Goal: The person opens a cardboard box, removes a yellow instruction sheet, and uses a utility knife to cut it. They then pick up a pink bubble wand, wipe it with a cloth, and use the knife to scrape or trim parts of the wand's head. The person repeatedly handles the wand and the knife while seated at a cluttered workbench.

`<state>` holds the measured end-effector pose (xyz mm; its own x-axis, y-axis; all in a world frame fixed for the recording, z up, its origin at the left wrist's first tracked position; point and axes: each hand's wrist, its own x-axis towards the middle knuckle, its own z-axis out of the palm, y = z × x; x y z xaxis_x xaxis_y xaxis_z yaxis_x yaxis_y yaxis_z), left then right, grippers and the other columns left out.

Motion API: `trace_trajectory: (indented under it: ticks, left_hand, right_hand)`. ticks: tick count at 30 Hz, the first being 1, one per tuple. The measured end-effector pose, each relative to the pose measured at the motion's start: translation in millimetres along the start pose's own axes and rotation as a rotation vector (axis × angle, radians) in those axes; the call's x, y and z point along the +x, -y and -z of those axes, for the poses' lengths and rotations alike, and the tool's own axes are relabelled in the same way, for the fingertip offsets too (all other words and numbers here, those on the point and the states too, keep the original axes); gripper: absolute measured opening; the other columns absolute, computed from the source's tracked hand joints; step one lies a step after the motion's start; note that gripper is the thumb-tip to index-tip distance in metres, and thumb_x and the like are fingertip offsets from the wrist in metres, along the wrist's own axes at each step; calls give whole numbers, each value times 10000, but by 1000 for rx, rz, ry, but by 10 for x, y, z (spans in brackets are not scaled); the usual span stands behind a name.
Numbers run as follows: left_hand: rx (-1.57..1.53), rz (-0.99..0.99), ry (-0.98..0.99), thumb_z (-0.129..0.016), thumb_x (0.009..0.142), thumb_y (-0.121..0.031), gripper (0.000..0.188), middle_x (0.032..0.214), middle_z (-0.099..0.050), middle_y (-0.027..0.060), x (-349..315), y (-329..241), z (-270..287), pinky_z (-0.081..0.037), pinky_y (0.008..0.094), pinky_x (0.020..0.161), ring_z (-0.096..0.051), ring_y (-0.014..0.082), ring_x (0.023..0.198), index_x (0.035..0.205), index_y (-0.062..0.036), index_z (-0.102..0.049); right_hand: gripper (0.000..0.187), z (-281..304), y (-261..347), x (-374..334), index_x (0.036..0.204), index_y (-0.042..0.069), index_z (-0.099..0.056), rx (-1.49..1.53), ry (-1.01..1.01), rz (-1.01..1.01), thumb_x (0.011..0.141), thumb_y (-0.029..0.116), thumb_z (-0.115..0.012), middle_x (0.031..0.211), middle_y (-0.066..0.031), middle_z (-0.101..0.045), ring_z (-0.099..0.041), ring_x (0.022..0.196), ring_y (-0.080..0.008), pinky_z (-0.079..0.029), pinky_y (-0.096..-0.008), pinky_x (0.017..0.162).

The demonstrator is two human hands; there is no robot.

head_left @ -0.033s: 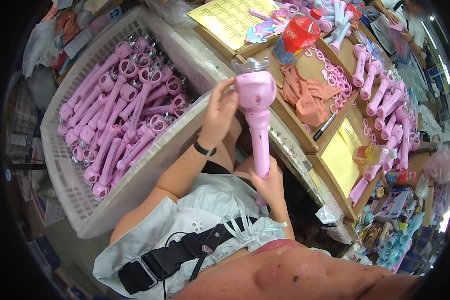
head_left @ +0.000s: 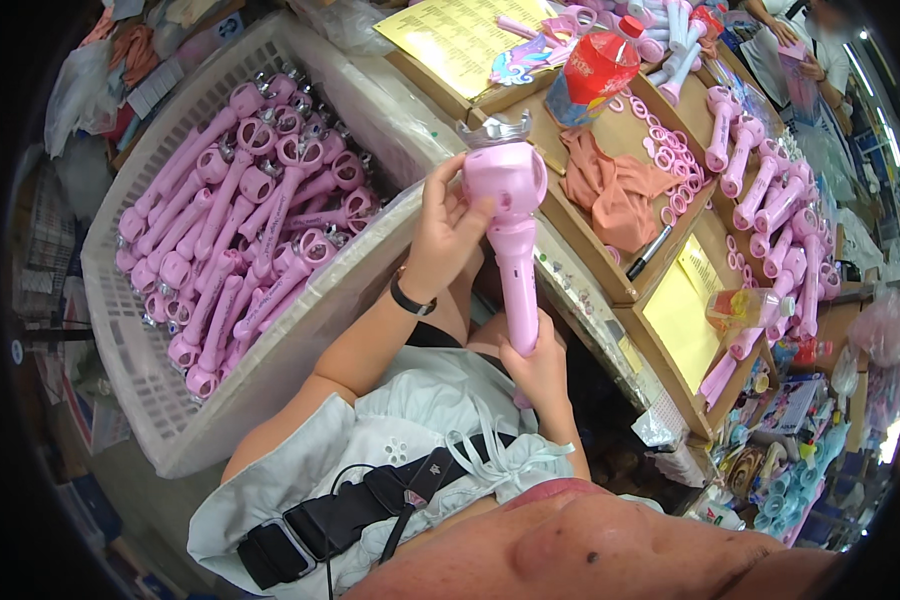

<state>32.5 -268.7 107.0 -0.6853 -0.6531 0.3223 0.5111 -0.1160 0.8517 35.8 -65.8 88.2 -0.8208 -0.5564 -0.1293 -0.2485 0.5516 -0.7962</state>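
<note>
A pink toy light stick (head_left: 518, 275) with a rounded head and a clear, silvery crown stands nearly upright in front of me. My left hand (head_left: 444, 228) is closed on the side of its head, thumb pressed on the front near a small round hole. Lower down, the fingers of my right hand (head_left: 536, 362) wrap round the end of the handle. On my left, a white plastic basket (head_left: 130, 370) holds a heap of similar pink light sticks (head_left: 255, 215), many with open ring-shaped heads.
To the right, a workbench carries cardboard trays (head_left: 610, 278) with an orange cloth (head_left: 615, 190), pink rings (head_left: 675, 160), a marker (head_left: 650, 253) and a red-labelled bottle (head_left: 595, 75). More pink sticks (head_left: 785, 200) pile beyond it. Another person (head_left: 805, 60) is at the far right.
The light stick's head has turned a little and shifted slightly left. My left thumb has come onto the front of the head. My right hand keeps its hold on the handle.
</note>
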Motion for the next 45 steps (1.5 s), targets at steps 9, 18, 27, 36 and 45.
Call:
trace_trajectory:
  ticks: [9, 18, 27, 36, 45]
  left_hand:
    - [99, -11, 22, -639, 828, -37, 585, 1226, -466, 132, -13, 29, 36, -423, 332, 940, -504, 194, 1104, 1315, 15, -320]
    - [-5, 13, 36, -626, 838, -36, 588, 1264, -420, 132, -18, 39, 77, -430, 334, 934, -483, 191, 1127, 1327, 3, -302]
    - [168, -13, -91, -653, 814, -28, 896, 1291, -343, 160, -76, 109, -7, -415, 344, 963, -439, 221, 1163, 1401, -42, 23]
    - [-679, 435, 119, -312, 757, -796, 941, 1095, -552, 166, -136, 54, -131, -495, 297, 677, -590, 214, 824, 1292, -23, -377]
    - [-636, 562, 457, -278, 869, -682, 737, 824, -621, 185, 694, -114, -10, -477, 231, 391, -594, 162, 491, 1136, -34, -504]
  right_hand:
    - [514, -66, 86, -59, 1190, 55, -450, -29, 8, -37, 751, 235, -648, 887, -224, -634, -622, 830, -405, -490, -447, 713]
    - [508, 26, 151, -89, 1191, 64, -460, -101, -16, -26, 749, 225, -653, 923, -228, -628, -616, 840, -403, -489, -444, 722]
    - [520, 179, 275, -117, 1193, 49, -472, -325, -26, 126, 733, 179, -677, 937, -193, -630, -633, 792, -361, -514, -409, 647]
    - [517, 228, 321, -127, 1224, 66, -484, -26, 34, 358, 765, 212, -672, 988, -182, -608, -624, 837, -332, -502, -391, 728]
    - [170, 882, -759, -167, 964, 35, -613, -613, -617, 97, 810, 108, -615, 947, -131, -585, -527, 920, -316, -416, -395, 816]
